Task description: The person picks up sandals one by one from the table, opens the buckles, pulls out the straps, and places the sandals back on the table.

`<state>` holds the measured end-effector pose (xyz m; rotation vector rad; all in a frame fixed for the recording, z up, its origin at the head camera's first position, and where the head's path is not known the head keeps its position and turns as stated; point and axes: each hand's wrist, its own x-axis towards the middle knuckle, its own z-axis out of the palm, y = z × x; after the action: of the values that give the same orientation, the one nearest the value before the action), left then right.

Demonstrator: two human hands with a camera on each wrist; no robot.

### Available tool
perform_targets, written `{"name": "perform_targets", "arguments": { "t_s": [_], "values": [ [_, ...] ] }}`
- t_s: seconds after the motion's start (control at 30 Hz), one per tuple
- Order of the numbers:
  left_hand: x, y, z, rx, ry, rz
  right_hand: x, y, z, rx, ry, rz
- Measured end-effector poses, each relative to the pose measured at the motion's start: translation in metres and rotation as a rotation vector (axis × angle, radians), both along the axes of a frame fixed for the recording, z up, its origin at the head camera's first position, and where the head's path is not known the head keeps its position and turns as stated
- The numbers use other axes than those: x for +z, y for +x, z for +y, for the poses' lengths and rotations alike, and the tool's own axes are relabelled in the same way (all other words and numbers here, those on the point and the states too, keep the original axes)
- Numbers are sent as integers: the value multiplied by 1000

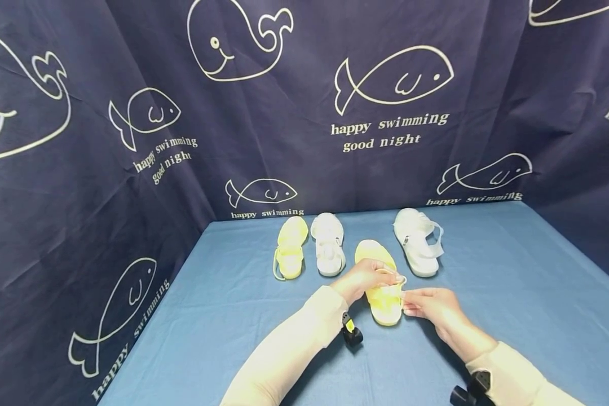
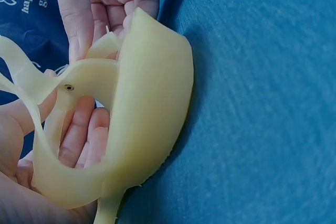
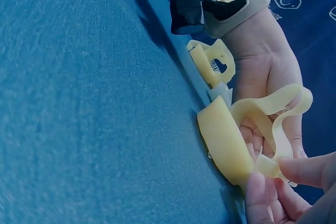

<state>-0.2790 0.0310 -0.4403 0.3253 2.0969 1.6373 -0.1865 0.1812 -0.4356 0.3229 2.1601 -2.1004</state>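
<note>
A yellow sandal point(image 1: 385, 314) lies on the blue cloth in the head view, between my two hands. My left hand point(image 1: 363, 278) holds its upper strap, with fingers reaching behind the strap loop point(image 2: 72, 187) in the left wrist view. From the right side, my right hand point(image 1: 433, 304) pinches a short strap end point(image 3: 268, 166) between thumb and fingers. A small metal snap point(image 2: 69, 87) shows on the strap in the left wrist view. The sole point(image 2: 152, 108) stays down on the cloth. The sandal's toe part is partly covered by my left hand.
Behind and left, another yellow sandal point(image 1: 290, 254) stands beside a white sandal point(image 1: 329, 248). A second white sandal point(image 1: 418, 248) is at the back right, its strap sticking out. A dark printed curtain point(image 1: 304, 129) borders the blue-covered table point(image 1: 512, 293).
</note>
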Motion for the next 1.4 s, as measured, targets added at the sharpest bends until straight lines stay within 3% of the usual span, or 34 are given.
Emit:
{"name": "perform_targets", "arguments": {
  "t_s": [0.2,0.43,0.73,0.87,1.07,1.4],
  "values": [
    [1,2,0,4,2,11,0,-1,-1,-7,-19,0],
    [1,2,-1,26,18,-27,-3,-2,-1,-13,-34,3],
    [4,5,-1,56,-8,-27,1,-7,6,108,21,-20],
    [5,5,2,82,-56,-3,3,-6,4,78,-18,-26],
    [6,2,2,65,-57,-14,3,-4,3,28,-76,-24],
    [1,6,3,75,-23,-37,-1,-8,8,72,-81,-43]
  ]
}}
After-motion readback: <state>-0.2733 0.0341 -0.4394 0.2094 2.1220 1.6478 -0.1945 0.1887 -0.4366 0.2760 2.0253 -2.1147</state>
